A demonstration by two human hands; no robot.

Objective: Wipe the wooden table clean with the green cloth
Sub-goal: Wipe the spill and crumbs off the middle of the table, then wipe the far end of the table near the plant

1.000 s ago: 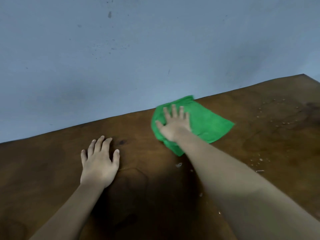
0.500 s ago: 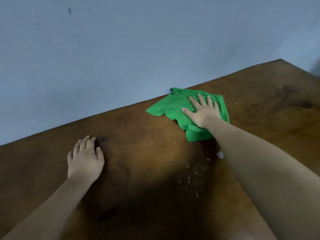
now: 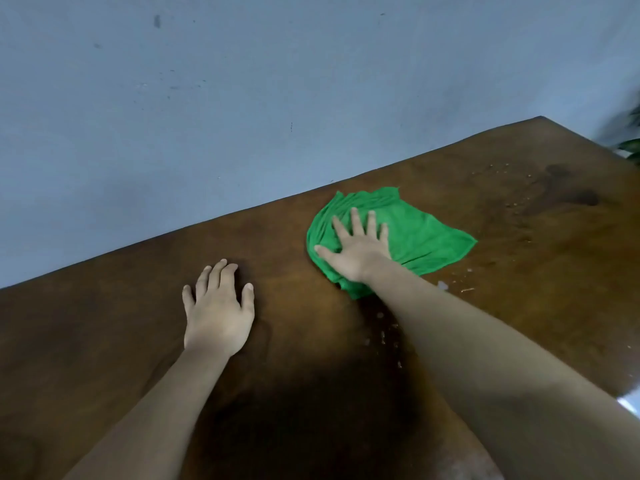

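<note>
The green cloth (image 3: 419, 233) lies crumpled on the dark wooden table (image 3: 104, 341), near its far edge by the wall. My right hand (image 3: 356, 249) presses flat on the cloth's left part, fingers spread, palm down. My left hand (image 3: 218, 313) rests flat on the bare wood to the left, fingers apart, holding nothing. Small pale crumbs (image 3: 388, 336) are scattered on the wood just under my right forearm and more crumbs (image 3: 512, 202) lie toward the far right corner.
A blue-grey wall (image 3: 277, 81) runs along the table's far edge. A dark stain (image 3: 568, 195) marks the wood at the far right. Green leaves (image 3: 632, 143) show past the right corner.
My right hand has slid the cloth back to the left across the table, and the cloth has bunched up on its left side. My left hand stays pressed on the wood.
</note>
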